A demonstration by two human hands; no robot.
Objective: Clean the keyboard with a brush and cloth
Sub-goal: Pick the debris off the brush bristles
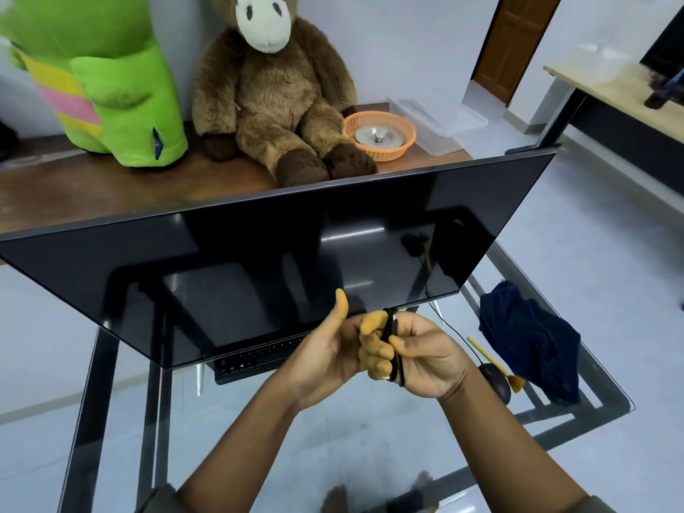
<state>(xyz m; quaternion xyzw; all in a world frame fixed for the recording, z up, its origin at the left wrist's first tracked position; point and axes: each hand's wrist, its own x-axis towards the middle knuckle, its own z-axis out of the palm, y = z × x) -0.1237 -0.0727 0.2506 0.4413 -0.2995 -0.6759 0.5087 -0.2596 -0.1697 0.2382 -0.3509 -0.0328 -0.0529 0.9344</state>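
Note:
A black keyboard (255, 359) lies on the glass table (577, 412), mostly hidden under the tilted dark monitor (259, 253). A wooden-handled brush (492, 359) rests on the table at the right, its bristles beside a black mouse (496, 381). Just beyond them a dark blue cloth (529, 338) lies crumpled. Both hands are raised in front of the monitor's lower edge. My left hand (333, 361) curls its fingers around a looped black cable (390, 327), thumb up. My right hand (425, 357) pinches the same loop from the other side.
Behind the monitor, a wooden table carries a green plush toy (107, 87), a brown plush toy (274, 98), an orange basket (379, 137) and a clear plastic box (440, 124). A thin cable runs from the monitor to the mouse. Another desk stands at far right.

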